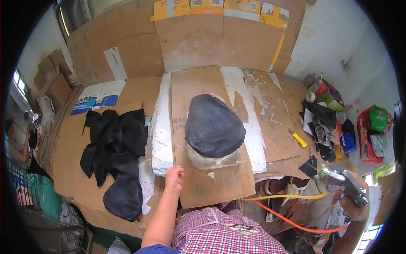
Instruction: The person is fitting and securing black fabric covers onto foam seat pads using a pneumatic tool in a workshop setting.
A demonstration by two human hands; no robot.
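My left hand (174,178) is at the front edge of the cardboard, its fingers curled in and nothing visible in them. Off to the far right, my right hand (354,206) is wrapped round a metal spray gun (344,186), held away from the work surface. A yellow hose (292,196) and an orange hose (302,225) run toward it. Between my hands, a rounded dark cover (213,127) with a dusty-looking surface lies over a pale base (211,161). Neither hand touches it.
Several black fabric pieces (122,139) are heaped on the left. A yellow-handled cutter (298,139) lies right of the cover, before a pile of scraps (325,127). A red bag (368,139) is by the right wall. Another person (17,146) shows at far left.
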